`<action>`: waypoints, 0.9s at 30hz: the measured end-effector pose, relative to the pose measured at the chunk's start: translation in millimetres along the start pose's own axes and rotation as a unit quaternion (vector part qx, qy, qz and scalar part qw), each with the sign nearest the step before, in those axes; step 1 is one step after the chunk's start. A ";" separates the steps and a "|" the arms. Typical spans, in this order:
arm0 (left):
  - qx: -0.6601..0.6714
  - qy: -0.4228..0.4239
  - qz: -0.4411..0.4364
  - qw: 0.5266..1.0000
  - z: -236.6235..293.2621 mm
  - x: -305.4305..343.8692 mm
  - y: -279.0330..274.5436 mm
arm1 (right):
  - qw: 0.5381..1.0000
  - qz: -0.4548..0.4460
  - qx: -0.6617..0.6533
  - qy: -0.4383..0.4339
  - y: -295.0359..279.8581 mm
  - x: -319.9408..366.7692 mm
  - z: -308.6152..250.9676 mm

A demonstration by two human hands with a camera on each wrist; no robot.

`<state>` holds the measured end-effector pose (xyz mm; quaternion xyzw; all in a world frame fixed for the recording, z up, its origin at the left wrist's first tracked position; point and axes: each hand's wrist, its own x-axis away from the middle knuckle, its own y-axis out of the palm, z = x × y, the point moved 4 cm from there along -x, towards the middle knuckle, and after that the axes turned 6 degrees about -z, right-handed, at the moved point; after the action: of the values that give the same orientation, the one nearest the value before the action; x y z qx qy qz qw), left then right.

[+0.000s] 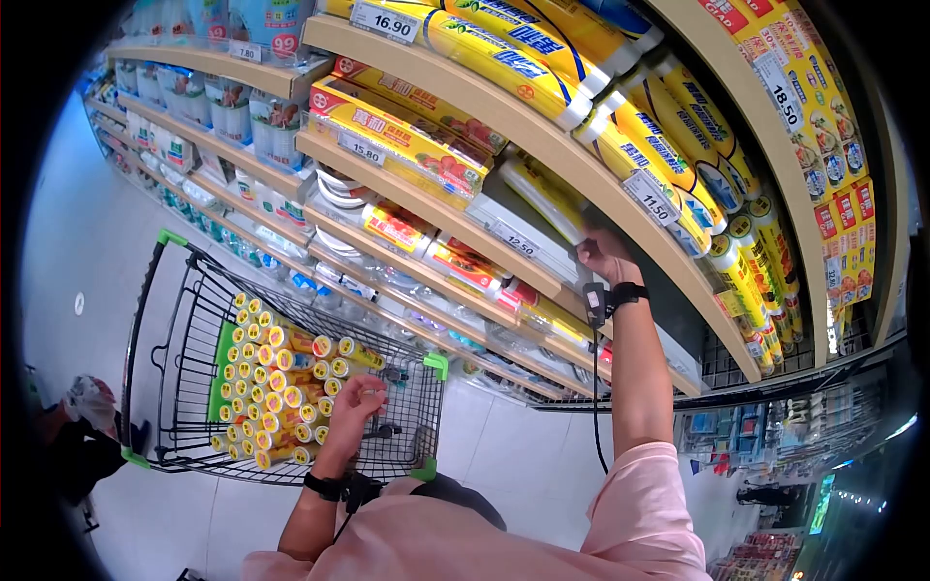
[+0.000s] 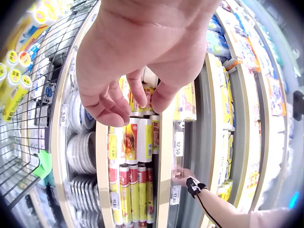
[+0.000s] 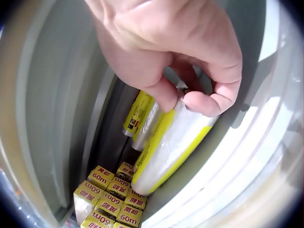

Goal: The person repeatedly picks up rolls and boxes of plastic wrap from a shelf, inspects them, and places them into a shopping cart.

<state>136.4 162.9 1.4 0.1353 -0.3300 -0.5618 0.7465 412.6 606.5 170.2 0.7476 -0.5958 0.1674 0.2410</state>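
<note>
In the head view my right hand is at the shelf tagged 12.50, at the near end of a clear-and-yellow wrapped roll. The right wrist view shows the right hand pinching the end of this roll between thumb and fingers. Two more yellow-labelled rolls lie beside it. My left hand hangs above the cart with fingers loosely bent and nothing in them; in the left wrist view the left hand is empty too.
A shopping cart at the left holds many yellow rolls with round end labels. Yellow boxes stand farther along the right hand's shelf. Shelf edges run above and below that hand. Another person's dark clothing shows at far left.
</note>
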 end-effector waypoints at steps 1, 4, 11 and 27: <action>0.004 -0.001 -0.002 1.000 1.6 -1.1 1.2 | 1.000 0.006 -0.003 -0.003 -5.7 1.0 1.5; 0.016 -0.007 -0.004 1.000 3.3 2.3 3.2 | 0.999 0.007 0.012 -0.037 -20.8 3.7 5.9; 0.024 -0.009 -0.018 1.000 5.4 2.1 2.8 | 0.989 0.007 0.070 -0.127 -15.8 51.0 7.3; -0.011 -0.004 -0.131 0.991 31.0 -1.6 30.5 | 0.979 -0.036 -0.051 -0.196 7.9 218.4 85.1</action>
<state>139.0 179.7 41.5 0.1668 -0.3059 -0.6588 0.6668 452.9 380.5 218.3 0.7735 -0.6121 -0.0213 0.1633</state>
